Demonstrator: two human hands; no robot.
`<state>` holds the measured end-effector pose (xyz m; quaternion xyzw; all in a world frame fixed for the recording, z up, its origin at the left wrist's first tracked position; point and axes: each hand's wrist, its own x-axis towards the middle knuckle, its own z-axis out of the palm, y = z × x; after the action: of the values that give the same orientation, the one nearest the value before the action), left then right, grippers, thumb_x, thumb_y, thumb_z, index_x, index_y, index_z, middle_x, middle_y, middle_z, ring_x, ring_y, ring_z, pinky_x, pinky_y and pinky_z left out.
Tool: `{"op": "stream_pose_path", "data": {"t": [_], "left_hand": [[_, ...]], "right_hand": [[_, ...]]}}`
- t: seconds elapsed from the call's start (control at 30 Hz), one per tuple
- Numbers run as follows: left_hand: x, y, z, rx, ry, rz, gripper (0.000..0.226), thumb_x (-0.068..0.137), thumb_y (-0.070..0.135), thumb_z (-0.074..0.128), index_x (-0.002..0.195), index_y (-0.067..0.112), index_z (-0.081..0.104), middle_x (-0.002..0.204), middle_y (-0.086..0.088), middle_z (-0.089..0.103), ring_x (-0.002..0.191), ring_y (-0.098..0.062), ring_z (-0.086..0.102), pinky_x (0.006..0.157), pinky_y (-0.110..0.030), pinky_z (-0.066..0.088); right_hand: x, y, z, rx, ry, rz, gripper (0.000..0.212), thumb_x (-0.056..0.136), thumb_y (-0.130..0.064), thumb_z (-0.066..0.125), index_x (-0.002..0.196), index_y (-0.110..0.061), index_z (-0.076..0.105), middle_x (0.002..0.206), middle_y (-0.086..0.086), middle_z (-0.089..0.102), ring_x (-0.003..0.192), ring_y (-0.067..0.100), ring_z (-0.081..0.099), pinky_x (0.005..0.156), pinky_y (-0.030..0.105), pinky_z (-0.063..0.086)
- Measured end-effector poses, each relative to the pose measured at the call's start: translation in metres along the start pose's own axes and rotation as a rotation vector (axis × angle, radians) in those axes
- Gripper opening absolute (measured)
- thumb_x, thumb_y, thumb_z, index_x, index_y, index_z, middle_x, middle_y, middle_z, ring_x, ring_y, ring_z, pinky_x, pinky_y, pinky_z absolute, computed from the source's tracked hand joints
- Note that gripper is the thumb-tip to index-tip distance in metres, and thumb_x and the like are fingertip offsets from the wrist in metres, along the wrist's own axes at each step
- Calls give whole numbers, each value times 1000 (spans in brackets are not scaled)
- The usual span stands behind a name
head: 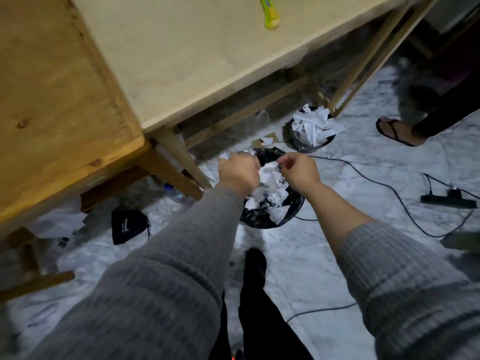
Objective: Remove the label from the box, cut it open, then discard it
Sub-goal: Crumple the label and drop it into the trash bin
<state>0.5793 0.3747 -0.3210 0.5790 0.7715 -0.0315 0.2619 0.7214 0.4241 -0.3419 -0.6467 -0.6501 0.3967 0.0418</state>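
Note:
Both my hands hover over a black-lined waste bin point(293, 203) on the marble floor. The bin holds several white paper scraps. My left hand point(237, 172) is closed around a crumpled white label piece point(268, 172), and my right hand point(298, 170) pinches its other side with fingertips. The piece hangs between the hands just above the bin's opening. A green and yellow utility knife point(270, 13) lies on the pale tabletop point(194, 55) far above. No box is in view.
A second bin point(310, 128) full of white strips stands behind, by the table leg. Another person's sandalled foot point(397, 132) is at the right. A power strip point(448, 200) and cables cross the floor. A black pouch point(128, 226) lies under the wooden table point(52, 100).

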Motion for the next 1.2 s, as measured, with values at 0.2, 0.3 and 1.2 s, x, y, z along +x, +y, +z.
{"op": "stream_pose_path", "data": {"t": [0.2,0.3,1.2], "left_hand": [[-7,1,-1,57,-32,13,29,92,17,45,109,28,66,118,3,63,116,-21,51,97,-39,36],[-17,0,-36,81,16,9,27,93,19,46,109,25,66,119,-1,64,116,-25,53,92,-40,38],[-157,-411,-284,-135,525,-451,25,96,27,47,107,31,69,117,3,67,114,-22,56,93,-39,45]], "right_hand": [[-9,-14,3,-296,-124,-47,19,87,-19,60,103,-27,65,109,3,67,102,27,61,89,41,50],[-15,-51,-14,-366,-119,-124,16,88,-20,56,98,-30,63,108,5,66,96,27,61,82,36,47],[-121,-504,184,-438,-88,-711,20,91,-22,54,104,-25,69,108,7,68,96,26,64,72,30,47]]}}
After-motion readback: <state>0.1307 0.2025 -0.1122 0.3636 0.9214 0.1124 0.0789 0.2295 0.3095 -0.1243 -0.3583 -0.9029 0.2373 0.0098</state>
